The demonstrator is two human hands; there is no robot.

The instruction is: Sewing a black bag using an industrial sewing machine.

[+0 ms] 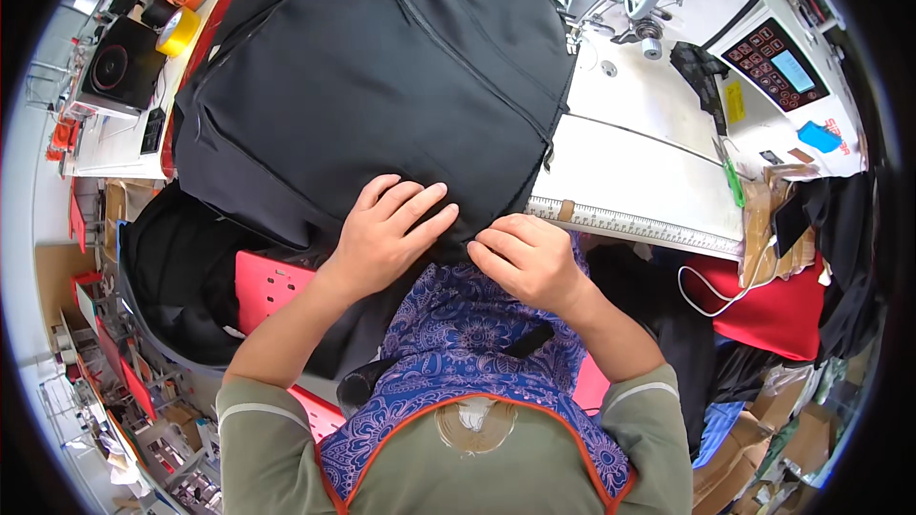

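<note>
The large smooth black fabric piece [382,95] lies spread across the white sewing table [634,167], its near edge hanging toward the operator. The left hand [386,234] rests palm down on the fabric near that edge, fingers apart and extended. The right hand [525,257] is at the near right corner, fingers curled on the cloth; the thumb is hidden, so whether it clamps the cloth cannot be told.

Markings: a white ruler strip [649,231] with printed graduations runs along the table's front edge, right of the right hand, with a small brown patch [566,211] stuck on it. The white sewing machine [811,157] carries a black control panel [766,48] with red-outlined buttons and a lit blue display [793,71]; its characters are too small to read with certainty. A yellow label [734,101] sits on the machine body below the panel. Red lettering [841,138] stands beside a bright blue patch [820,136].
</note>
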